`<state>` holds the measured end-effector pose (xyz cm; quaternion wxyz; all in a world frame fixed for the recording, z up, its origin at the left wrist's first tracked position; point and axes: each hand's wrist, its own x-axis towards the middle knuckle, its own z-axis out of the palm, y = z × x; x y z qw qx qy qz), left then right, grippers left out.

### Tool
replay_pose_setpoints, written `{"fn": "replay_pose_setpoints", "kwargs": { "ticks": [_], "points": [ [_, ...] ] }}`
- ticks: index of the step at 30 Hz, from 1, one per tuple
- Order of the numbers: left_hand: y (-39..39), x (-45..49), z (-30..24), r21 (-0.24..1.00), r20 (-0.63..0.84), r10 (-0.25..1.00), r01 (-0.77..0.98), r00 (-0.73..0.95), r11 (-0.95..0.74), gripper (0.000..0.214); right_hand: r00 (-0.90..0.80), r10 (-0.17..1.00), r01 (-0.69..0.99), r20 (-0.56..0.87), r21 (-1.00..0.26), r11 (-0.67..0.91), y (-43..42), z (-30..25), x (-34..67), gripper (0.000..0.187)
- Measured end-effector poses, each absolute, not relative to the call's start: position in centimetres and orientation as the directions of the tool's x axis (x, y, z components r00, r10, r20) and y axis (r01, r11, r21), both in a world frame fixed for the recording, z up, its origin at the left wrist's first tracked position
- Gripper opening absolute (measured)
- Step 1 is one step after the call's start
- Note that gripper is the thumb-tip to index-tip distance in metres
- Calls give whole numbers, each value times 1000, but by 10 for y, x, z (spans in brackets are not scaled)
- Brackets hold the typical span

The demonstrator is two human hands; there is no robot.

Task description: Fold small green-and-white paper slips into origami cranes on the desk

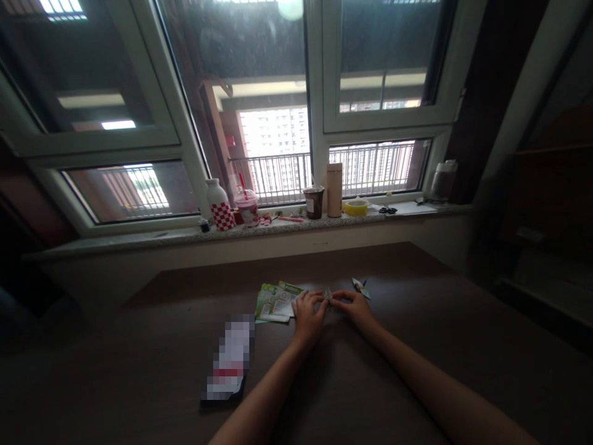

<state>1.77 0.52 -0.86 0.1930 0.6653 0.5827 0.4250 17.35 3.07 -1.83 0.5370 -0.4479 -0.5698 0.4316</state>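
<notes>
Between my two hands is a small piece of folded paper [328,293], pale greenish with a pointed top. My left hand [309,313] pinches its left side, with thumb and fingertips closed together. On its other side my right hand [356,307] grips the paper with closed fingertips. Fingers cover part of the fold. Just beyond my right hand lies a folded paper figure [361,287] with pointed ends, perhaps a crane. Several green and white printed paper sheets [273,304] lie fanned out to the left of my left hand, close to its fingers.
A phone-like object [228,361] with a blurred-out face lies on the dark table [139,364], left of my left forearm. Along the windowsill [180,237] stand a checkered bottle [221,207], drink cups [314,203], a tan flask [334,190], yellow tape [356,207] and black scissors [388,211].
</notes>
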Motion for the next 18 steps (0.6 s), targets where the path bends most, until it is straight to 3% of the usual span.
{"fn": "replay_pose_setpoints", "kwargs": {
  "ticks": [9, 18],
  "points": [
    [5, 16, -7, 740, 346, 938, 625, -36, -249, 9, -4, 986, -4, 165, -986, 165, 29, -17, 172, 51],
    [5, 17, -7, 730, 355, 935, 630, -18, -265, 8, 9, 982, 37, 189, -981, 188, 29, -16, 174, 45]
  ]
}}
